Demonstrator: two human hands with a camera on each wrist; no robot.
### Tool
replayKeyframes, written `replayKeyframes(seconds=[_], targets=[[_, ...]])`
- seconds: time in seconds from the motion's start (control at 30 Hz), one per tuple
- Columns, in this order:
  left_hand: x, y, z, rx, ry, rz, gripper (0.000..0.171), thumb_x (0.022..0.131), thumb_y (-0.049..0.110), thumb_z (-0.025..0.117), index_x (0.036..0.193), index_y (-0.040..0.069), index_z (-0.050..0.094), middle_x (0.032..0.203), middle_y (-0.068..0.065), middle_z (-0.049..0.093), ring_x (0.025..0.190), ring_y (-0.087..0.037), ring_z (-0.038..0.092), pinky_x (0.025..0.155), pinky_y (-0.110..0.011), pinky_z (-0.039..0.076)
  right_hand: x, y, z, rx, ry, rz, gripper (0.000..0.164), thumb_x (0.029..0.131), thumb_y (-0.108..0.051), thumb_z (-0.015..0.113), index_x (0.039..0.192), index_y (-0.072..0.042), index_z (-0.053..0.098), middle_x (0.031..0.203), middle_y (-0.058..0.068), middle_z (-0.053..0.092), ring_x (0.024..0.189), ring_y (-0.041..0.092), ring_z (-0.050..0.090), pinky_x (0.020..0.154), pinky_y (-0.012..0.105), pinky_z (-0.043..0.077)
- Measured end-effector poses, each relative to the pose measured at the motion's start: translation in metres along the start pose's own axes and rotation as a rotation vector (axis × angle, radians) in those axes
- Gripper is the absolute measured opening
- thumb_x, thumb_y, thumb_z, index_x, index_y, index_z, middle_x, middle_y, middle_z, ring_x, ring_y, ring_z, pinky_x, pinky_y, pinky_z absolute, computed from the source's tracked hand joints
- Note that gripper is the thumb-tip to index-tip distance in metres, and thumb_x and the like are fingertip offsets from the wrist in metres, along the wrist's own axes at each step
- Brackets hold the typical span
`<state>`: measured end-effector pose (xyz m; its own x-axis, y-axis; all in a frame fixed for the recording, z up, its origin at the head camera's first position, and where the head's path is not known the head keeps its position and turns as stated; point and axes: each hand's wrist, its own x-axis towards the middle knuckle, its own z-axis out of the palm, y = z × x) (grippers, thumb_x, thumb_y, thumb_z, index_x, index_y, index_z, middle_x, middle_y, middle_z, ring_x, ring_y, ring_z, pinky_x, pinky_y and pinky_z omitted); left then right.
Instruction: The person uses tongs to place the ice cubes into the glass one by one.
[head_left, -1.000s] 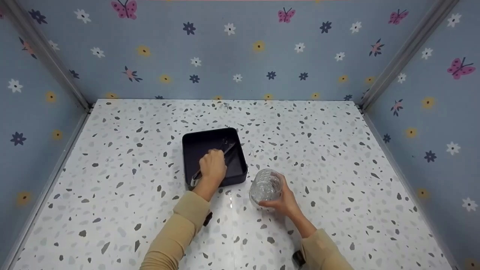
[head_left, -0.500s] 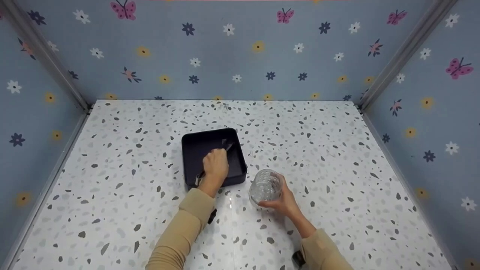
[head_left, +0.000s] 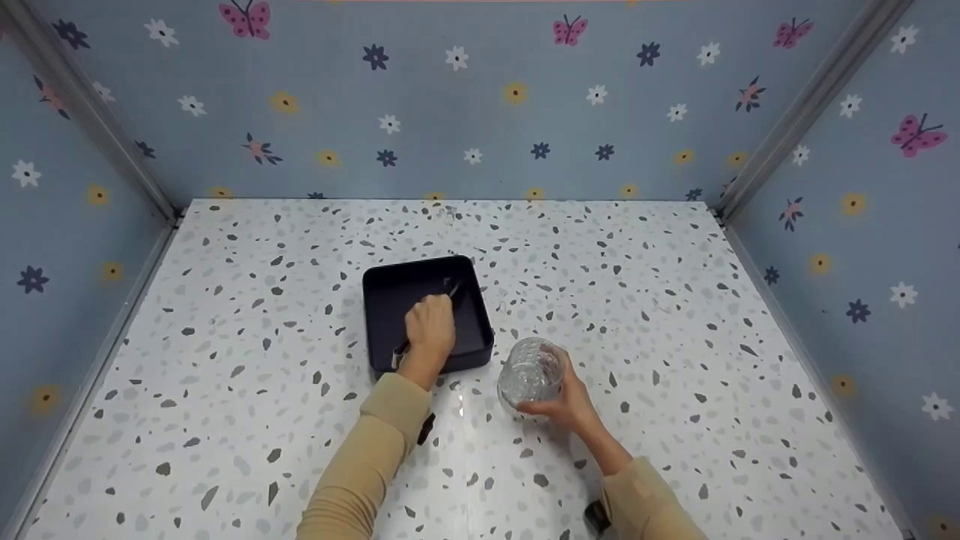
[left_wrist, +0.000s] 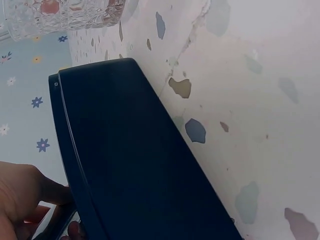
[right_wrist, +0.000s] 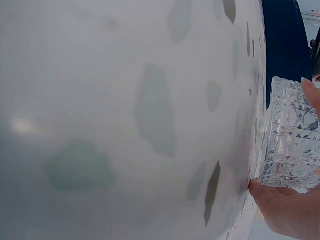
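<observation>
A square, dark box (head_left: 390,292) with low walls stands on the speckled table, left of the middle. My left hand (head_left: 430,330) reaches into it and grips a slim, dark tool (head_left: 400,353) with a shiny end; the fist hides the tool's middle, and I cannot tell its kind. In the left wrist view the box's outer wall (left_wrist: 125,150) hides part of that hand's work. To the right of the box, my right hand (head_left: 566,401) holds a clear patterned drinking glass (head_left: 525,375), thumb and fingers round its side. The right wrist view shows the glass (right_wrist: 290,145) at the tabletop.
Blue walls (head_left: 450,97) with flowers and butterflies close off the back and both sides of the white speckled table (head_left: 637,300). Grey metal strips (head_left: 817,97) run along the corners.
My left hand has shifted slightly right inside the box, the dark tool with it, and then stayed nearly still. The right hand and the glass have kept their place.
</observation>
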<state>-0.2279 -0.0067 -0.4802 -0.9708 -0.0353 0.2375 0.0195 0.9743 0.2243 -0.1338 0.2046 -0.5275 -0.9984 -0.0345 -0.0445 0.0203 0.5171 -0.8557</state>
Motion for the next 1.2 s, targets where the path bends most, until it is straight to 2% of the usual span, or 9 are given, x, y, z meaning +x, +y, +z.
replayKeyframes(seconds=[0.37,0.6,0.73,1.2], targets=[[0.001,-0.004,0.002,-0.033,0.030,0.014,0.021,0.085,-0.001,0.048,0.076,-0.001,0.067,0.073,-0.017,0.063,0.068,-0.031,0.062,0.054,-0.039,0.049,0.000,0.000,0.001,-0.004,0.005,-0.023,0.100,0.049,-0.024,0.086,0.132,-0.016,0.030,0.129,0.017,0.042,0.117,0.035,0.039,0.096,0.048,0.028],[0.001,-0.010,0.000,-0.084,-0.016,0.010,0.022,0.086,-0.002,0.046,0.078,0.000,0.067,0.076,-0.018,0.063,0.070,-0.033,0.062,0.057,-0.041,0.049,0.000,0.001,0.002,-0.006,0.008,-0.033,0.099,0.049,-0.024,0.086,0.131,-0.016,0.031,0.128,0.017,0.043,0.117,0.035,0.040,0.096,0.048,0.028],[0.001,-0.013,-0.002,-0.104,-0.035,0.003,0.023,0.087,-0.001,0.045,0.078,0.001,0.067,0.077,-0.018,0.064,0.071,-0.033,0.062,0.058,-0.042,0.049,0.000,0.002,0.001,-0.009,0.008,-0.052,0.098,0.050,-0.024,0.086,0.131,-0.015,0.031,0.128,0.018,0.042,0.117,0.036,0.039,0.096,0.049,0.028],[-0.006,-0.019,-0.018,-0.103,0.006,0.006,0.016,0.080,-0.003,0.052,0.073,-0.001,0.066,0.073,-0.018,0.063,0.065,-0.034,0.061,0.054,-0.042,0.048,0.002,0.001,0.002,-0.008,0.014,-0.012,0.100,0.047,-0.023,0.086,0.130,-0.017,0.032,0.129,0.019,0.042,0.117,0.037,0.039,0.095,0.050,0.028]])
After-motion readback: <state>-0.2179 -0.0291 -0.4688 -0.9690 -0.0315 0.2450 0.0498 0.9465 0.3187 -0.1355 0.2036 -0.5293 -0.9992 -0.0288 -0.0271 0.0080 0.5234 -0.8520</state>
